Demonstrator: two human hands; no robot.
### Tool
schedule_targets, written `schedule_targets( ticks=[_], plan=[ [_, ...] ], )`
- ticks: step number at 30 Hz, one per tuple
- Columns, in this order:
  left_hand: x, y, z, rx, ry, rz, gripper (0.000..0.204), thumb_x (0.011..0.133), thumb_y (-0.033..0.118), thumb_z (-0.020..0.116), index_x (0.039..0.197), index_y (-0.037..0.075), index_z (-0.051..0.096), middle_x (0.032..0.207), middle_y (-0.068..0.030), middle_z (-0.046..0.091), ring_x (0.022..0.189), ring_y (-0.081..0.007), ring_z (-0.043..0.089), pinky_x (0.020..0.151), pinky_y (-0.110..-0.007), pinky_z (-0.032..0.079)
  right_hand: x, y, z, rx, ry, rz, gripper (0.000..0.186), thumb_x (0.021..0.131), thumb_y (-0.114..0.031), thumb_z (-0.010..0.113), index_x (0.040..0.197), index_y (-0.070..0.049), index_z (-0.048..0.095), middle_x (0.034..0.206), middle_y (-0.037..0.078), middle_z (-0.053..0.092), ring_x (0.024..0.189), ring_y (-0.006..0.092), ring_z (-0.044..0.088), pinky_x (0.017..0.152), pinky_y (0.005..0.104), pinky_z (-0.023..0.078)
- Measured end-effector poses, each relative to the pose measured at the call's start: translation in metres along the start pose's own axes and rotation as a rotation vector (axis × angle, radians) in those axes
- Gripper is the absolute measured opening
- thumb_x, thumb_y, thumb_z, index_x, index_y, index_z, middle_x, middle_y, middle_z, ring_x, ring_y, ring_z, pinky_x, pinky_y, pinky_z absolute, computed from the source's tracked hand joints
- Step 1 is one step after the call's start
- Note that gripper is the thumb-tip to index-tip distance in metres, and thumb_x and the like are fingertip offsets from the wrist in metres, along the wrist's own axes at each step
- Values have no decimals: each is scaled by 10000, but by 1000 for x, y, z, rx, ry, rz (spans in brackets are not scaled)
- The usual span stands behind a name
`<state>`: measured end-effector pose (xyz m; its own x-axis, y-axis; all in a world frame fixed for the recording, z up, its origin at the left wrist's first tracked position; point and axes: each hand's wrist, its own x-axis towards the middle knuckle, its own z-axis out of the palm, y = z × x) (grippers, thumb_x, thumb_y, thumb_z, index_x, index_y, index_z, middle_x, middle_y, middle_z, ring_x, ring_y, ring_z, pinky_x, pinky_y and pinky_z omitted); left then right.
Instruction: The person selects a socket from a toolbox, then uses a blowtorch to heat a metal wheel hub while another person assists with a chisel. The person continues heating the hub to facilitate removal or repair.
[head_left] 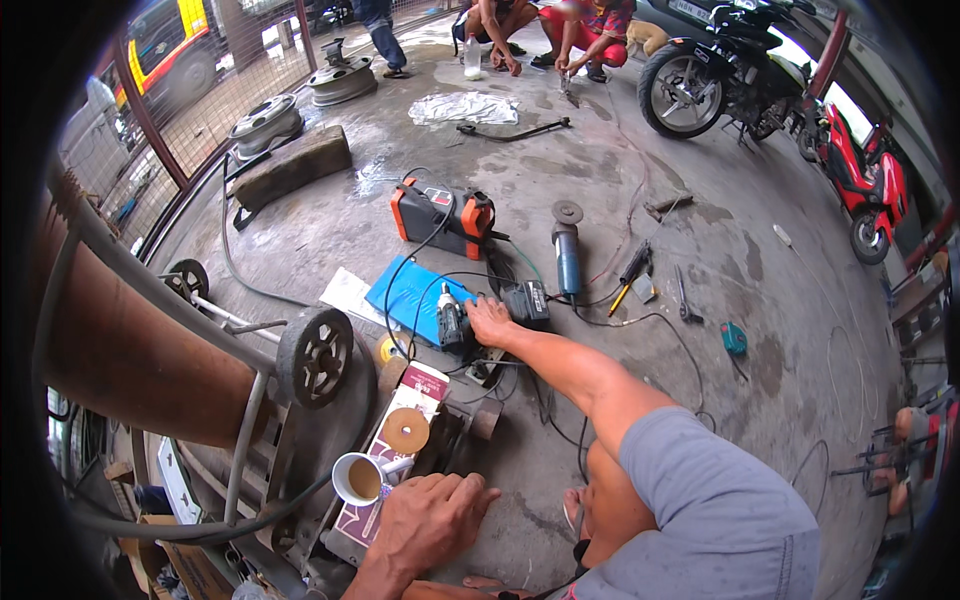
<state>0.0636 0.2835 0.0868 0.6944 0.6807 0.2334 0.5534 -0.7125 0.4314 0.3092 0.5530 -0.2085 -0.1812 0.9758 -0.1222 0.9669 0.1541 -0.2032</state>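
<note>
My right hand (489,322) reaches across and closes around the handle of a black cordless impact wrench (455,325), which has a silver nose and a battery (527,303) at the other end. Beneath the tool's nose is a blue sheet or packet (410,297). My left hand (430,520) is curled, its fingertips and palm hidden. Beside it a white mug (345,480) of milky brown drink rests over a white and maroon box (425,380). A round brown disc (406,431) lies on that box.
Farther out are an orange and black welding machine (440,220), a blue angle grinder (566,255), a ratchet (685,295) and a teal tape measure (734,338). Cables cross the concrete floor. A wheeled cart (320,358) stands left; motorcycles (720,80) stand right. People crouch at the back.
</note>
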Motion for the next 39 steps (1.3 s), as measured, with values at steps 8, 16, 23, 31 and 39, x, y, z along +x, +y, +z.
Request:
schedule_targets(
  ticks=[8, 16, 23, 31, 39],
  plan=[
    [3, 15, -4, 24, 1, 21, 249, 915, 251, 784, 814, 99, 615, 644, -49, 598, 599, -235, 656, 536, -371, 516, -5, 9, -30, 23, 28, -29, 586, 796, -107, 739, 1333, -20, 524, 1261, 240, 620, 1216, 446, 608, 991, 580, 508],
    [8, 34, -7, 50, 32, 42, 264, 923, 264, 778, 802, 96, 613, 638, -57, 609, 598, -243, 656, 525, -378, 516, -14, 22, -76, 39, 5, -31, 494, 818, -210, 733, 1267, -90, 565, 1250, 222, 638, 1188, 451, 627, 969, 586, 509],
    [1, 36, -15, 96, 13, 10, 261, 920, 262, 777, 799, 96, 616, 634, -46, 594, 607, -232, 661, 542, -368, 521, -9, -69, -285, 552, 582, -140, 1150, 831, -169, 732, 1672, -70, -45, 885, 239, 756, 768, 406, 741, 773, 508, 606],
    [22, 18, 8, 68, -27, 66, 272, 951, 271, 730, 795, 97, 589, 643, -53, 589, 607, -237, 655, 527, -380, 507, -146, -97, -383, 129, 207, -553, 462, 915, -225, 714, 1298, 0, 586, 801, 185, 693, 691, 322, 699, 604, 487, 531],
    [28, -12, 51, -44, -190, -329, 275, 963, 300, 704, 808, 82, 640, 730, -130, 701, 663, -336, 714, 578, -455, 558, -372, -42, -310, 133, -200, -521, 676, 984, -610, 577, 1477, -146, 581, 1518, 147, 553, 1449, 336, 468, 1157, 609, 322]
  ],
)
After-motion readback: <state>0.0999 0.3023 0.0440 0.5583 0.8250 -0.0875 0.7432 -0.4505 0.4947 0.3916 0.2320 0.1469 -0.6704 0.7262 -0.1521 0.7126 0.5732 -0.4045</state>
